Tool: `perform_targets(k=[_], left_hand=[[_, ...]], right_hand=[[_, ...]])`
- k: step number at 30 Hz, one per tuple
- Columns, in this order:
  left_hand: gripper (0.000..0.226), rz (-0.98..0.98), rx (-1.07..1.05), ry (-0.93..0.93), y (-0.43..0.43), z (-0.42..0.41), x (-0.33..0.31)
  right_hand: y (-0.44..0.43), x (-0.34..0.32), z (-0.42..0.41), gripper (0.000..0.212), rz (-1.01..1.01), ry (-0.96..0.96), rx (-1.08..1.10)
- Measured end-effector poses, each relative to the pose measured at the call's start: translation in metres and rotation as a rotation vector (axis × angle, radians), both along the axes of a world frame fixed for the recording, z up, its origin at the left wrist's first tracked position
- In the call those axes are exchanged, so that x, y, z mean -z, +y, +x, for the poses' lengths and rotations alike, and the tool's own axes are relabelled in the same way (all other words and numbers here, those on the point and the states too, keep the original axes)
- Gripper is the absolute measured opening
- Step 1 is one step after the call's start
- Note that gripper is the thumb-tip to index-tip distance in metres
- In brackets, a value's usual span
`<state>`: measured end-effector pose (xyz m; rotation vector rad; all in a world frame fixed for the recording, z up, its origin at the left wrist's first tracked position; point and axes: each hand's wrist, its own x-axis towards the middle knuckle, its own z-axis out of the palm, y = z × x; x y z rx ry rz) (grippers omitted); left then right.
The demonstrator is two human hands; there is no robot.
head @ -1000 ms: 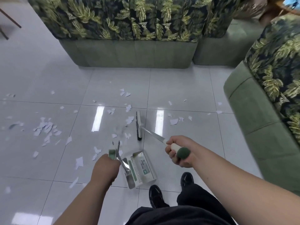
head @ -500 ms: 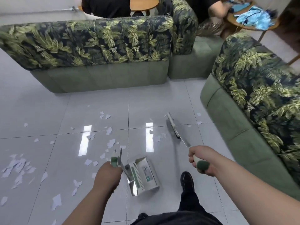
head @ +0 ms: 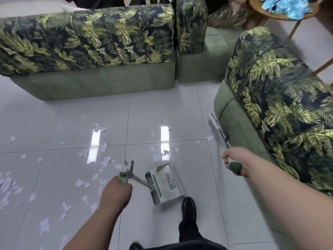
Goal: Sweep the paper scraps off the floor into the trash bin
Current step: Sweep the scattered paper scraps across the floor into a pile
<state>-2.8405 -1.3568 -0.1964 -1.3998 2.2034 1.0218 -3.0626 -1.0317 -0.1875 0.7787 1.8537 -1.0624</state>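
Your left hand (head: 115, 193) curls round the handle of the dustpan (head: 164, 184), whose pan lies at 6 o'clock. Your right hand (head: 236, 162) grips the broom (head: 219, 131), its head at 2 o'clock beside the sofa (head: 239, 127); paper scraps (head: 106, 160) litter the floor (head: 180, 114) from 8 to 11 o'clock.

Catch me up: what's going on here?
A person is sweeping up paper scraps on a tiled floor. The left hand grips the handle of a dustpan, held low near their shoe. The right hand grips a broom, its head out by the base of the right-side sofa. Most scraps lie left of the dustpan. No trash bin is in view.
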Motion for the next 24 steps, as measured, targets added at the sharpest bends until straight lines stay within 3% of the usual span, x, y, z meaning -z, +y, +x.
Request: perform_targets(k=[4,10,15,21,24], left_hand=[[0.008,0.004,-0.081,0.014,0.019,-0.014,-0.009],[0.007,0.007,-0.147,0.014,0.031,-0.019,-0.022],[0.008,0.010,-0.197,0.004,0.035,-0.021,-0.030],[0.009,0.010,-0.264,0.013,0.030,-0.013,-0.040],[0.013,-0.009,-0.283,0.014,0.024,-0.008,-0.040]], right_hand=[[0.002,0.019,-0.025,0.011,-0.005,-0.060,-0.091],[-0.024,0.030,0.006,0.016,-0.079,-0.218,-0.234],[-0.055,0.004,0.036,0.007,-0.213,-0.327,-0.333],[-0.086,-0.017,0.034,0.016,-0.345,-0.378,-0.286],[-0.088,-0.023,0.021,0.011,-0.382,-0.394,-0.208]])
